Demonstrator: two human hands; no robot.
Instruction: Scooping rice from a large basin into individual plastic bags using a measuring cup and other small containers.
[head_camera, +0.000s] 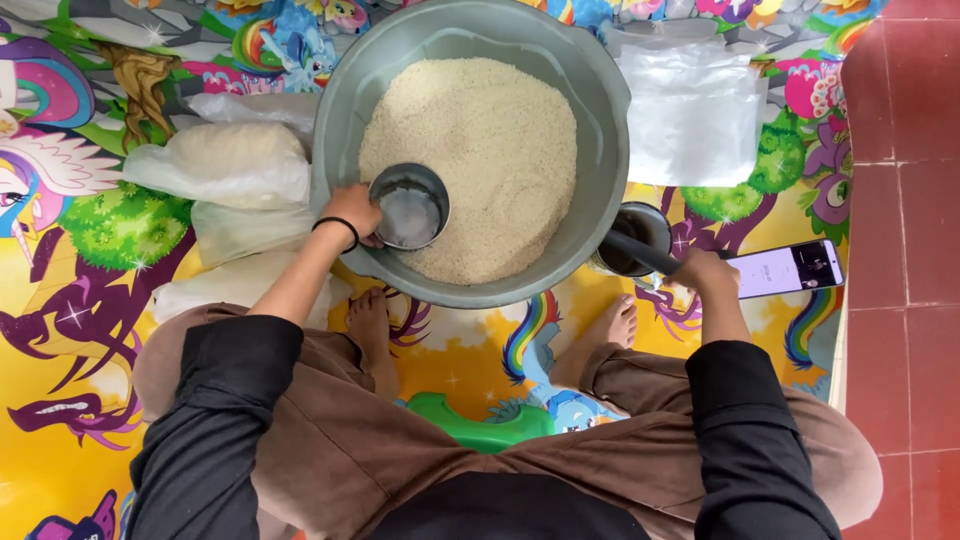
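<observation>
grey basin (600, 150) of rice (480, 150), phone (790, 268), plastic bags (690, 110)

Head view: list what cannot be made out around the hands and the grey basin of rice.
- Left hand: its fingers are hidden behind the round metal cup, so the grip is unclear.
- Right hand: closed over a dark handle; the far end merges with a dark round container half hidden by the large grey plastic basin.
- Phone: screen too small to read.
- Clear plastic bags: contents indistinct.
</observation>
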